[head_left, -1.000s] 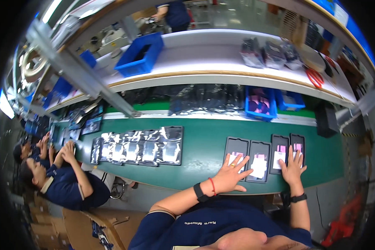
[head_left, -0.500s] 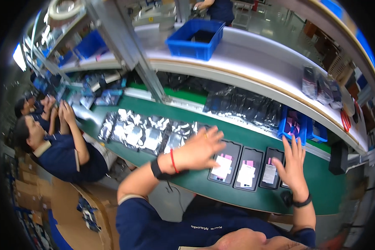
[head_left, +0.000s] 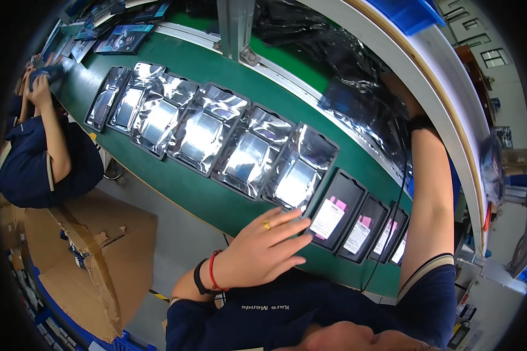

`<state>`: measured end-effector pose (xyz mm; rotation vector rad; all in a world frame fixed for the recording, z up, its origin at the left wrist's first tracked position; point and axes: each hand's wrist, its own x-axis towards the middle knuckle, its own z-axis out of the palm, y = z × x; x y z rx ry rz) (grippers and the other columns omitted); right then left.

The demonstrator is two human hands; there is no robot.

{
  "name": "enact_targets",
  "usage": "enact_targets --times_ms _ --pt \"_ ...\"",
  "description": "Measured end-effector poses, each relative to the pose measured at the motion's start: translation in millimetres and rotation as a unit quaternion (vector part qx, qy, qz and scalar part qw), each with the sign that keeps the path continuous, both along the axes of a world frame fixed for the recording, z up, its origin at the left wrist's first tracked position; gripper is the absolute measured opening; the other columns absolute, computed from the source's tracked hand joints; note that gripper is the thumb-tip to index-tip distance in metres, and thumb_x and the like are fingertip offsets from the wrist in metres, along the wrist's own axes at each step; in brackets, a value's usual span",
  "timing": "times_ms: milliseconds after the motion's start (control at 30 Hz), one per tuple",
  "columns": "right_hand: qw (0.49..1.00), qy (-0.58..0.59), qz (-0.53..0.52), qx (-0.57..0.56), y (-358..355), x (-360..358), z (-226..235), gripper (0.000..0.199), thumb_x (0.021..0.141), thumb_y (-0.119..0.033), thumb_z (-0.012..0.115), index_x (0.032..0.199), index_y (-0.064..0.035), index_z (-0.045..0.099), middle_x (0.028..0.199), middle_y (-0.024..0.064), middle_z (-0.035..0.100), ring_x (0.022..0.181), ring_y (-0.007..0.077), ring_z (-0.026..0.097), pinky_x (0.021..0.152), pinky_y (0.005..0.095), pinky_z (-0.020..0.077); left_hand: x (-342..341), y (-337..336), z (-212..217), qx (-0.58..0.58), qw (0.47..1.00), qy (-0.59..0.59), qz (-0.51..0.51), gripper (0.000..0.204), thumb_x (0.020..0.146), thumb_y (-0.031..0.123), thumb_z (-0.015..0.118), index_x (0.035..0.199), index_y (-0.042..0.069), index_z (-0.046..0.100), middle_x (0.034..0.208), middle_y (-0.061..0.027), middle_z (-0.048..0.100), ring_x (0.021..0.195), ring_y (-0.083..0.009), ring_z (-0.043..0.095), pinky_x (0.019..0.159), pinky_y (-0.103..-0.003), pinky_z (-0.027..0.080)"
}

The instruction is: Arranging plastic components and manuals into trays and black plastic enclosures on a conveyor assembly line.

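Head view: left hand (head_left: pixel 268 248), fingers apart, near black trays (head_left: pixel 344 190).
Right hand (head_left: pixel 402 93) by black bags (head_left: pixel 358 96), fingers too shadowed to tell.

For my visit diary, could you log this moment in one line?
Left hand: open, near uncovered trays | right hand: at black plastic under shelf, grip unclear | film-covered trays: further left

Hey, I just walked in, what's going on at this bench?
A person's left hand, fingers spread and holding nothing visible, is at the near side of a row of trays on the green bench. Their right hand reaches in among black plastic bags under the shelf; shadow hides its grip. Six black trays in shiny plastic lie to the left, and four uncovered black trays with white cards lie to the right.
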<state>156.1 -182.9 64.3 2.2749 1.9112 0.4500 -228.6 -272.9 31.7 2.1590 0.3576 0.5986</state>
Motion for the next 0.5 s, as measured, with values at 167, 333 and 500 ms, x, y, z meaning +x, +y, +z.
enact_targets --times_ms 167,333,500 --pt "0.997 -0.01 0.079 0.012 -14 -5 6 0.045 0.082 -0.014 0.052 0.126 -0.0026 0.048 0.121 0.0241 0.052 0.113 0.0395 0.049 0.099 0.0379 0.0381 -23 3 -14 -0.042 0.995 -0.059 0.067 0.026 0.075 0.016 0.07 0.098 0.005 0.064 0.11 -0.0089 0.06 0.105 -0.0266 0.057 0.086 -0.041 0.046" --pt "0.988 -0.015 0.143 0.057 -13 -16 -3 0.043 0.082 -0.009 0.05 0.124 -0.0016 0.049 0.12 0.0243 0.052 0.111 0.0394 0.05 0.097 0.038 0.04 -34 14 -16 -0.061 0.989 -0.066 0.117 0.02 0.07 0.01 0.072 0.088 0.003 0.067 0.097 -0.0106 0.065 0.096 -0.0281 0.062 0.082 -0.039 0.049" --pt "0.985 -0.031 0.14 0.1 -8 -16 0 0.041 0.081 -0.003 0.047 0.122 -0.0006 0.051 0.119 0.0245 0.052 0.109 0.0393 0.051 0.095 0.0382 0.0419 -26 48 12 0.014 0.993 -0.051 0.101 0.021 0.068 0.006 0.071 0.087 0.002 0.066 0.096 -0.0116 0.065 0.092 -0.028 0.062 0.08 -0.039 0.049"
